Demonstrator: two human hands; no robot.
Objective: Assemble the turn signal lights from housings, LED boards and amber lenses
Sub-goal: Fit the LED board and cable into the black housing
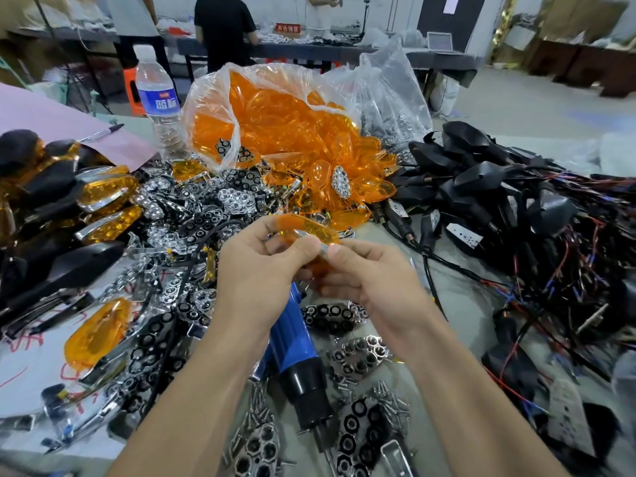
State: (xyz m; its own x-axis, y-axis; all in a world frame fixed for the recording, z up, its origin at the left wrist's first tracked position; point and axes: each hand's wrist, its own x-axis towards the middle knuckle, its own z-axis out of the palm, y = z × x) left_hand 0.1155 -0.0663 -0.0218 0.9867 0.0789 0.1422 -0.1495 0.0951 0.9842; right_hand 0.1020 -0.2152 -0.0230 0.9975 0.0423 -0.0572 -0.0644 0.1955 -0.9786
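1. My left hand (261, 270) and right hand (364, 280) meet over the table; both pinch one amber lens (303, 230) at the fingertips.
2. The lens sits just beyond my knuckles, its long axis running left to right; neither hand is nearer.
3. The black wired housings (499, 194) are heaped well off to the right, so I judge my right hand reaches them more easily.
4. The blue electric screwdriver (292, 342) lies beneath my wrists, partly covered.
5. Something silvery shows between my thumbs; I cannot tell what; my fingers hide the lens's lower edge.
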